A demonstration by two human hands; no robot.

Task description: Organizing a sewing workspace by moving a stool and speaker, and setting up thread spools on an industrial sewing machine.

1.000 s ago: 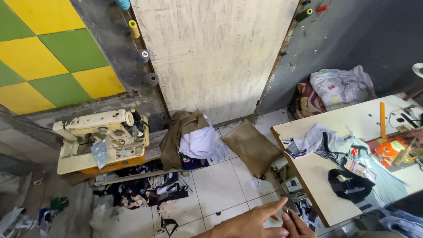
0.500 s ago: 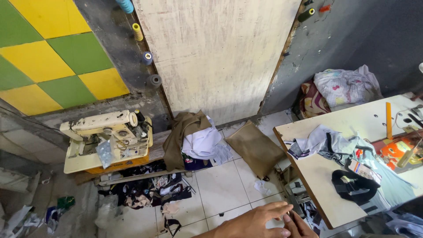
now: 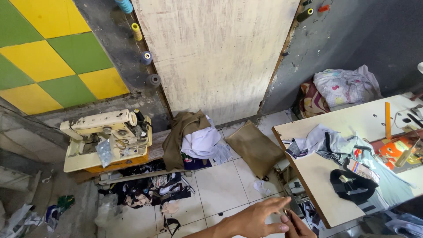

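Pinching a small dark object [image 3: 287, 214] between your two hands, low over the tiled floor [image 3: 220, 185].
Your left hand [image 3: 255, 219] spreads its fingers loosely; your right hand [image 3: 299, 225] curls around it. An orange package [image 3: 392, 150] lies on the table [image 3: 317, 172].

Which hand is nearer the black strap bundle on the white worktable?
Right. The right hand sits low, just left of the white worktable's near edge, below-left of the black strap bundle. The left hand lies further left, over the tiled floor, fingers touching the right hand.
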